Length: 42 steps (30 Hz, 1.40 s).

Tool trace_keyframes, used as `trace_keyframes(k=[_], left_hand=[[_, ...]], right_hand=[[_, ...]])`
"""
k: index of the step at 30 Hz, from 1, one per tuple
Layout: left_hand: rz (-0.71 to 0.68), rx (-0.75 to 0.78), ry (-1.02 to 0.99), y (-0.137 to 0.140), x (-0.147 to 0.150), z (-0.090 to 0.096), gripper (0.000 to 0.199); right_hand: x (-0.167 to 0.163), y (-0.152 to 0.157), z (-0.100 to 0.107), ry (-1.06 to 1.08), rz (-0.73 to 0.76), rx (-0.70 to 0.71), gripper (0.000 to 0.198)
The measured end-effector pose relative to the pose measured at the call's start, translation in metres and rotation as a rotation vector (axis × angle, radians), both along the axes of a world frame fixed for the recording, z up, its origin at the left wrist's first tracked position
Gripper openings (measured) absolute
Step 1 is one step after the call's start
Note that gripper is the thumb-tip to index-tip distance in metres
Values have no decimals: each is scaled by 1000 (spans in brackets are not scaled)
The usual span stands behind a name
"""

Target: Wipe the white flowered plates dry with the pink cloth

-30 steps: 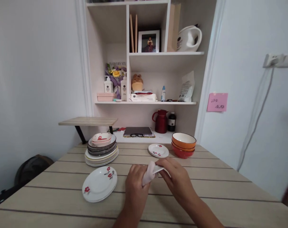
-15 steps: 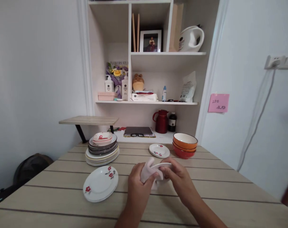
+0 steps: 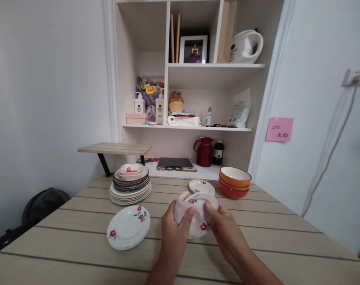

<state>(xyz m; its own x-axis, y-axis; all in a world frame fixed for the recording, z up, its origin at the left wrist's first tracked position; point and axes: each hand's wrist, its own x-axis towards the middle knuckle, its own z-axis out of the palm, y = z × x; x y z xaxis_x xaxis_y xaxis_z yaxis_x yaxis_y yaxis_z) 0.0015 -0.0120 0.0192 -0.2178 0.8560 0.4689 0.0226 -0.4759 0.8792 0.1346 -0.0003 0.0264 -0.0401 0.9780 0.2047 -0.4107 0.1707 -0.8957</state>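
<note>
Pale plank worktop [image 3: 287, 237] before a white shelf unit [image 3: 215, 66]: mixed stack of plates and dishes [image 3: 131, 188] at left, larger flowered plates [image 3: 128, 227] nearer, small flowered plates [image 3: 201, 186] toward the back, nested orange and red bowls [image 3: 234, 183] at right. One white plate [image 3: 201, 202] with red blossoms, held tilted above the worktop: left hand [image 3: 174, 229] closed on a pale pink cloth [image 3: 182, 209] against its left side; right hand [image 3: 226, 225], fingers closed on its right rim, thumb on its face.
</note>
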Motion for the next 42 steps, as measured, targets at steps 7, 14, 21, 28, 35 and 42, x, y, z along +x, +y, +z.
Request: trace_keyframes(k=[7,14,21,28,35,42], left_hand=[[73,21,50,4,0,-4,26],[221,184,277,14,-6,-18,23],[270,395,538,19,-10,-28,15],[307,468,579,20,-16,-31,14],[136,238,452,26,-18,-36,30],[21,15,149,27,-18,-26,45]], right_hand=[[11,2,3,-509,-296,358,31],[21,10,-2,-860,-431,611,21],[21,17,-11,-1033,-477,708,16],[19,18,-8,-1029,-347,790,19],[21,22,-8,-817,-194,631,28],[13,32,-21,-449,-104,408,26]])
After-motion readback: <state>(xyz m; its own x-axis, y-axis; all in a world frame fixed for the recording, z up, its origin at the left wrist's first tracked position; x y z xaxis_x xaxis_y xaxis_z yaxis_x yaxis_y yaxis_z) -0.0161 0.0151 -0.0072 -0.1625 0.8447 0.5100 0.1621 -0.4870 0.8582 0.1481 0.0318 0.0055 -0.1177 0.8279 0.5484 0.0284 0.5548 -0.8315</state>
